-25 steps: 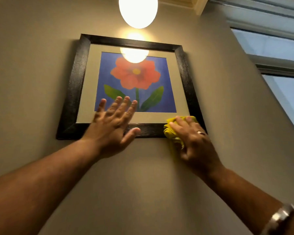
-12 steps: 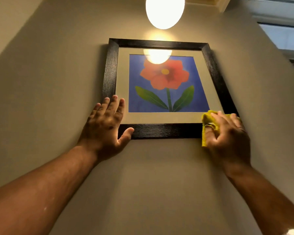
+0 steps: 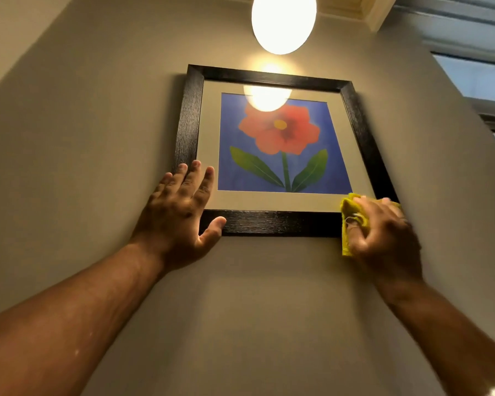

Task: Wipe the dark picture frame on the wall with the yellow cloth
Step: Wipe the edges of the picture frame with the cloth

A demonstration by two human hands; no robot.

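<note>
Wall: a plain beige wall [image 3: 255, 295] seen from below, with a window [image 3: 480, 78] at its upper right edge.
Lamp: a glowing round lamp [image 3: 283, 21] hangs above the frame's top edge; its glare shows on the glass near the top of the picture.
Dark picture frame: the dark picture frame [image 3: 280, 222] hangs flat on the wall, holding a pale mat and a picture of a red flower [image 3: 279, 130] with green leaves on blue.
Left hand: the left hand [image 3: 180, 215] lies flat and spread over the frame's lower left corner, fingertips on the left rail and mat, thumb along the bottom rail; it grasps nothing.
Yellow cloth: the yellow cloth [image 3: 350, 215] is bunched at the frame's lower right corner, pressed against the bottom rail and hanging just below it.
Right hand: the right hand [image 3: 383, 232] is curled over the cloth, fingers closed on it, covering that corner; it looks slightly blurred.
</note>
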